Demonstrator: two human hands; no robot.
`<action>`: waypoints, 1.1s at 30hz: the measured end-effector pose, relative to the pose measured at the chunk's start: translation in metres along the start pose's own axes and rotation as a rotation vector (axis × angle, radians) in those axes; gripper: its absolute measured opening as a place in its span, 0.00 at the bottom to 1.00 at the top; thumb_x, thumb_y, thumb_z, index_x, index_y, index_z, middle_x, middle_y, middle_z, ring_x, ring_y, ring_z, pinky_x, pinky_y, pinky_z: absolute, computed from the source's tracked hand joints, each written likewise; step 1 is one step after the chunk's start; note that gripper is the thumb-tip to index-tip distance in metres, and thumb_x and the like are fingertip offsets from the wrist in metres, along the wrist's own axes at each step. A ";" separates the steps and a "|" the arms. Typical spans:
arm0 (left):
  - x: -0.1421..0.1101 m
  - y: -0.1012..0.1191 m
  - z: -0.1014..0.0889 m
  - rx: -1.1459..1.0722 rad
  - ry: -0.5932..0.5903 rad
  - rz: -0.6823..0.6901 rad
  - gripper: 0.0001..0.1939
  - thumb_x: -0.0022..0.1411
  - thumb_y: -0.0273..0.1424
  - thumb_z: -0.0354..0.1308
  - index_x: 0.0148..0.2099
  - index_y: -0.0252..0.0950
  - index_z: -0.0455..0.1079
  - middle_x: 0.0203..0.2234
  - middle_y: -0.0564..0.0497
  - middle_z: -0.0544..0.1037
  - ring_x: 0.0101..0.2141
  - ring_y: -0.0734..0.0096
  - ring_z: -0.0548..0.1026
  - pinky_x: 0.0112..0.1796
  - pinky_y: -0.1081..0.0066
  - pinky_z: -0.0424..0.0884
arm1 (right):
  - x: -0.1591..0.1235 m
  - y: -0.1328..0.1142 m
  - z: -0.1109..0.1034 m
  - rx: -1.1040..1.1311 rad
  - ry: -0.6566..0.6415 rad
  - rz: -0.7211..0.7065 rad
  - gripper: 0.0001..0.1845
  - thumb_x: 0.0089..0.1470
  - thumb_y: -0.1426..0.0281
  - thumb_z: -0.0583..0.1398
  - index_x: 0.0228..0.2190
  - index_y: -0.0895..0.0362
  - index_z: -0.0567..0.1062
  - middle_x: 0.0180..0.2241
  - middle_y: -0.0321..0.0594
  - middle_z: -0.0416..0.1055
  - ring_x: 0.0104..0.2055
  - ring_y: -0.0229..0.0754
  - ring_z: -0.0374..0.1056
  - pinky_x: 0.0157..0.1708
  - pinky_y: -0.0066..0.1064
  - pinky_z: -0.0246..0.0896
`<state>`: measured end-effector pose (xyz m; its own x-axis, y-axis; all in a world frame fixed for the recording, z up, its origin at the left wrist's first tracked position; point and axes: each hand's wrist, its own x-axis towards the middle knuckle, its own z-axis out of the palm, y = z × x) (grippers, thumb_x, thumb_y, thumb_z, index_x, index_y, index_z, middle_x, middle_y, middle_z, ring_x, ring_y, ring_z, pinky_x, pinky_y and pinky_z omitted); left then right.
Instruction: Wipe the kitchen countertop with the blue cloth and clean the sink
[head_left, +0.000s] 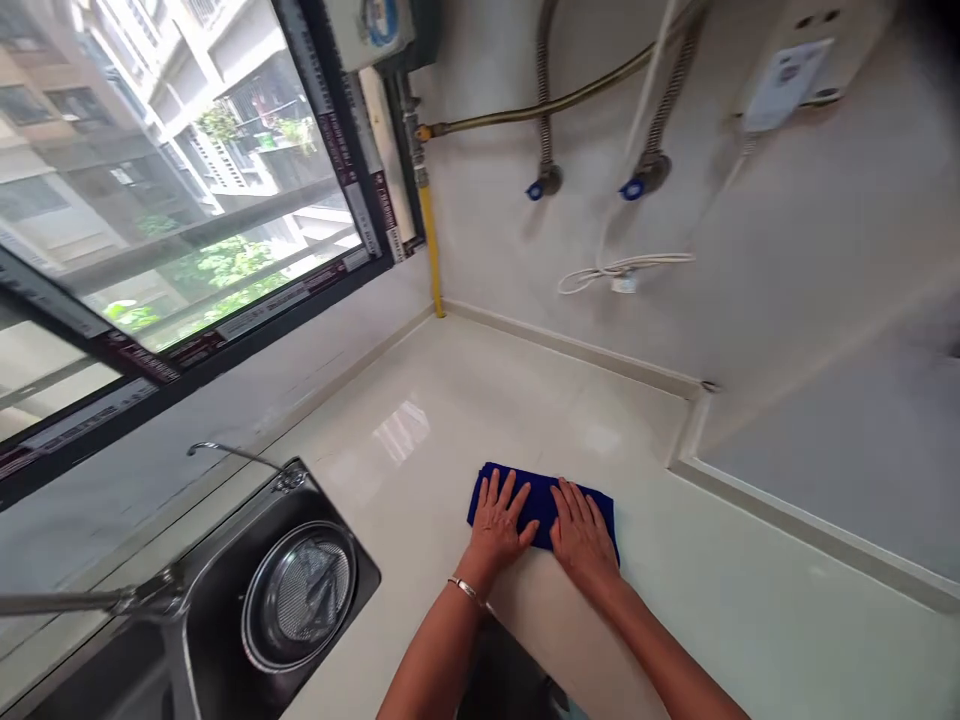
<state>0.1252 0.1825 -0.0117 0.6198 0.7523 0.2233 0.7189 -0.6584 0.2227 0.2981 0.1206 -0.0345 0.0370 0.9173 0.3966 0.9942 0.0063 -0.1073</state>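
A folded dark blue cloth (541, 508) lies flat on the pale, glossy countertop (465, 410). My left hand (498, 525) rests palm down on the cloth's left part, fingers spread, a bracelet at the wrist. On its right part lies my right hand (581, 530), also flat with its fingers stretched out. The cloth shows between the two hands and beyond the fingertips. Neither hand grips it; both press on it from above.
At the lower left is a steel sink (360, 575) holding a round metal strainer basket (300, 597), with a faucet (240, 455) behind. A yellow pipe (431, 250) stands in the corner. Hoses, blue-handled valves (632, 189) and a coiled white cable (626, 268) are on the wall. A window (187, 180) is at left.
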 end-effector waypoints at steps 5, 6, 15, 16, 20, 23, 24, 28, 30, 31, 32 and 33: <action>-0.043 -0.067 -0.025 0.075 0.048 -0.188 0.36 0.65 0.44 0.51 0.71 0.46 0.46 0.70 0.49 0.46 0.69 0.49 0.41 0.64 0.44 0.51 | 0.040 -0.076 0.024 0.096 -0.043 -0.151 0.32 0.59 0.70 0.49 0.64 0.63 0.56 0.66 0.49 0.54 0.68 0.47 0.48 0.66 0.44 0.42; -0.051 -0.078 -0.029 0.080 0.056 -0.223 0.35 0.65 0.44 0.52 0.71 0.46 0.46 0.70 0.49 0.47 0.69 0.49 0.42 0.64 0.44 0.51 | 0.046 -0.089 0.028 0.108 -0.051 -0.176 0.32 0.59 0.70 0.49 0.63 0.63 0.57 0.66 0.49 0.55 0.68 0.47 0.48 0.67 0.44 0.42; -0.084 -0.155 -0.060 0.049 0.098 -0.414 0.33 0.65 0.45 0.51 0.69 0.47 0.52 0.69 0.50 0.50 0.68 0.49 0.44 0.65 0.45 0.49 | 0.089 -0.181 0.056 0.212 -0.081 -0.295 0.32 0.57 0.69 0.50 0.62 0.64 0.59 0.66 0.49 0.55 0.68 0.48 0.48 0.66 0.44 0.40; -0.084 -0.160 -0.062 0.046 0.097 -0.428 0.32 0.65 0.45 0.51 0.69 0.46 0.52 0.69 0.49 0.50 0.68 0.49 0.44 0.65 0.45 0.48 | 0.092 -0.186 0.058 0.217 -0.093 -0.299 0.32 0.57 0.69 0.50 0.62 0.64 0.59 0.66 0.49 0.55 0.68 0.48 0.48 0.66 0.44 0.39; -0.089 -0.162 -0.065 0.045 0.082 -0.475 0.33 0.65 0.47 0.50 0.69 0.46 0.52 0.70 0.50 0.49 0.69 0.51 0.42 0.66 0.47 0.46 | 0.094 -0.191 0.061 0.213 -0.136 -0.306 0.32 0.56 0.71 0.49 0.61 0.66 0.61 0.65 0.50 0.56 0.68 0.48 0.49 0.66 0.44 0.38; -0.101 -0.147 -0.065 0.056 0.076 -0.515 0.34 0.66 0.49 0.48 0.70 0.46 0.50 0.70 0.50 0.48 0.69 0.51 0.42 0.66 0.48 0.46 | 0.081 -0.183 0.058 0.245 -0.129 -0.372 0.32 0.57 0.70 0.49 0.62 0.65 0.60 0.66 0.49 0.55 0.67 0.47 0.49 0.67 0.43 0.38; -0.107 -0.139 -0.065 0.059 0.076 -0.526 0.34 0.66 0.50 0.47 0.69 0.46 0.50 0.70 0.50 0.49 0.69 0.51 0.42 0.66 0.48 0.47 | 0.075 -0.179 0.056 0.256 -0.121 -0.398 0.32 0.57 0.70 0.49 0.62 0.65 0.60 0.66 0.48 0.56 0.67 0.46 0.50 0.67 0.43 0.39; -0.135 -0.097 -0.065 0.076 0.091 -0.579 0.34 0.65 0.51 0.47 0.69 0.45 0.51 0.69 0.49 0.50 0.68 0.50 0.44 0.65 0.47 0.48 | 0.038 -0.165 0.045 0.296 -0.078 -0.468 0.32 0.56 0.69 0.49 0.62 0.65 0.60 0.65 0.49 0.57 0.67 0.46 0.50 0.67 0.44 0.40; -0.151 -0.072 -0.064 0.060 0.107 -0.609 0.34 0.65 0.51 0.46 0.70 0.46 0.50 0.70 0.50 0.49 0.69 0.50 0.43 0.66 0.46 0.48 | 0.018 -0.159 0.038 0.336 -0.061 -0.488 0.33 0.56 0.69 0.49 0.62 0.64 0.59 0.65 0.49 0.57 0.68 0.47 0.49 0.67 0.45 0.40; -0.159 -0.059 -0.064 0.046 0.115 -0.622 0.34 0.66 0.51 0.45 0.70 0.46 0.49 0.70 0.50 0.48 0.69 0.51 0.42 0.66 0.46 0.47 | 0.008 -0.156 0.035 0.358 -0.055 -0.497 0.33 0.56 0.68 0.49 0.63 0.64 0.59 0.65 0.49 0.56 0.68 0.47 0.50 0.67 0.46 0.40; -0.166 -0.047 -0.063 0.031 0.121 -0.635 0.34 0.66 0.51 0.45 0.70 0.47 0.48 0.70 0.51 0.48 0.69 0.51 0.41 0.66 0.46 0.46 | -0.001 -0.153 0.033 0.379 -0.050 -0.508 0.34 0.56 0.68 0.49 0.63 0.63 0.58 0.65 0.49 0.56 0.68 0.48 0.50 0.66 0.47 0.40; -0.173 -0.036 -0.062 0.018 0.125 -0.647 0.34 0.66 0.51 0.45 0.70 0.47 0.47 0.70 0.51 0.47 0.69 0.52 0.40 0.66 0.45 0.46 | -0.010 -0.150 0.030 0.398 -0.045 -0.523 0.34 0.57 0.68 0.48 0.64 0.63 0.57 0.65 0.49 0.56 0.68 0.48 0.50 0.66 0.47 0.40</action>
<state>-0.0276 0.0748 0.0007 0.0203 0.9872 0.1582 0.9399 -0.0728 0.3336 0.1453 0.1227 -0.0500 -0.4537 0.7689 0.4504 0.7664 0.5946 -0.2431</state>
